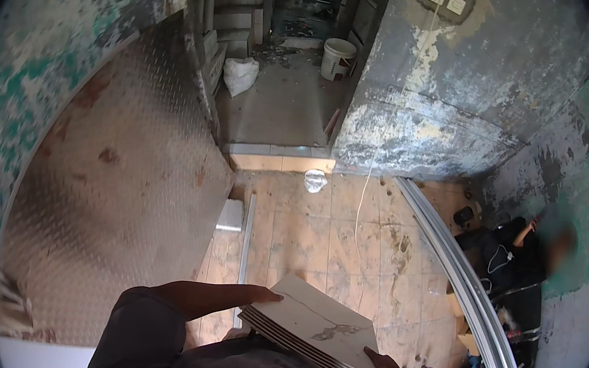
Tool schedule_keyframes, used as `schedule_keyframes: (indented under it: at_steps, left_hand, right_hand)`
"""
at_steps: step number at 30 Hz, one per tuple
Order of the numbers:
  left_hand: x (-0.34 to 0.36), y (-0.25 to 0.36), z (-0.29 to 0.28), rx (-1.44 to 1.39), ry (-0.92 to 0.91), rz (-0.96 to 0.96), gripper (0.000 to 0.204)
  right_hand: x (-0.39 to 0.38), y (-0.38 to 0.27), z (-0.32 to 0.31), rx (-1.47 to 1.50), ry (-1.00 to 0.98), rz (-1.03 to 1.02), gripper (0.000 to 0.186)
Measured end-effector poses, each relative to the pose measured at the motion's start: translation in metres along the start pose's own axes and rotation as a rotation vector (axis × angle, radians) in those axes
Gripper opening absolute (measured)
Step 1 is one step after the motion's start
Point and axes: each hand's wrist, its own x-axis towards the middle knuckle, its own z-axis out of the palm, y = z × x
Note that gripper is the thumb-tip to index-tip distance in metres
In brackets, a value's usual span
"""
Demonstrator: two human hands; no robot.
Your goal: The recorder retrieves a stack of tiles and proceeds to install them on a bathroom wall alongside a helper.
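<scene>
A stack of several pale tiles [328, 319] with brown veining on the top one is held level in front of my body. At the stack's left end, my left hand [264, 296] grips it with the thumb on top and the fingers out of sight beneath. My right hand [383, 364] is closed round the right end in the same way, its thumb lying on the upper tile. The layered edges of the tiles face me.
A metal plate door [118, 184] stands on the left. Long metal profiles [473, 287] slant along the right, beyond which a person [515, 240] sits. Ahead, a step [282, 162] leads to a passage with a white bucket [337, 60] and sack [240, 76]. A white cable [359, 214] crosses the floor.
</scene>
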Motion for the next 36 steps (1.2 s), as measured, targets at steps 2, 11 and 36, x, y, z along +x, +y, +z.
schedule_keyframes:
  at_steps: [2, 11, 36]
  left_hand:
    - [-0.002, 0.063, -0.046, 0.052, 0.037, 0.008, 0.059]
    - [-0.031, 0.317, -0.28, -0.053, 0.124, 0.064, 0.058]
    - [-0.338, 0.89, -0.799, -0.356, 0.476, 0.087, 0.065]
  right_hand:
    - [0.036, -0.068, -0.009, -0.037, 0.027, 0.03, 0.076]
    - [0.195, -0.445, -0.06, -0.199, -0.187, 0.046, 0.07]
    - [0.223, -1.425, -0.112, -0.379, -0.206, -0.218, 0.082]
